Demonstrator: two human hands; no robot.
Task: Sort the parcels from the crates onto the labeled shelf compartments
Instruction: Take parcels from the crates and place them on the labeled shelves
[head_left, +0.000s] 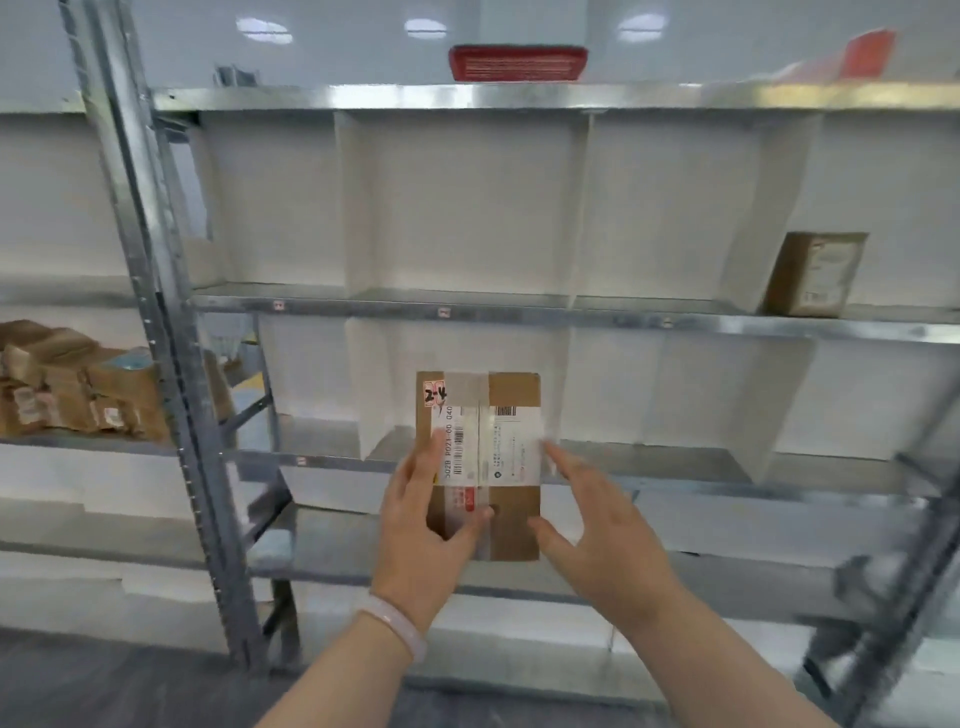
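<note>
While the parcel (480, 457) sits upright at frame centre, the left hand (426, 525) clamps its lower left edge, thumb across the front face. The right hand (597, 525) is spread, fingers apart, just beside the parcel's right edge; contact cannot be confirmed. A handwritten tag (435, 393) on the parcel's upper left corner reads "2-4".

Position: the parcel is held in front of the shelf (519, 312), level with the lower visible row of compartments. It is not yet inside any compartment.

Progress, judged from this view:
- Done: one box (815, 274) stands tilted in the compartment at frame right, middle row.
- In hand: one parcel, destination presumably the compartment marked 2-4. The small shelf labels (442, 312) are too blurred to read.
- Left: unknown. No crates are in view, so the remaining quantity cannot be judged.

Count:
- Parcels held: one.
- Boxes in compartments: one.
- Hands: two.
- Compartments fully visible and vacant in the middle row: three.
- Red tray (518, 62) on the top shelf: one.
- Pile of brown packages (78, 387) on the neighbouring rack, frame left: number cannot be told.
</note>
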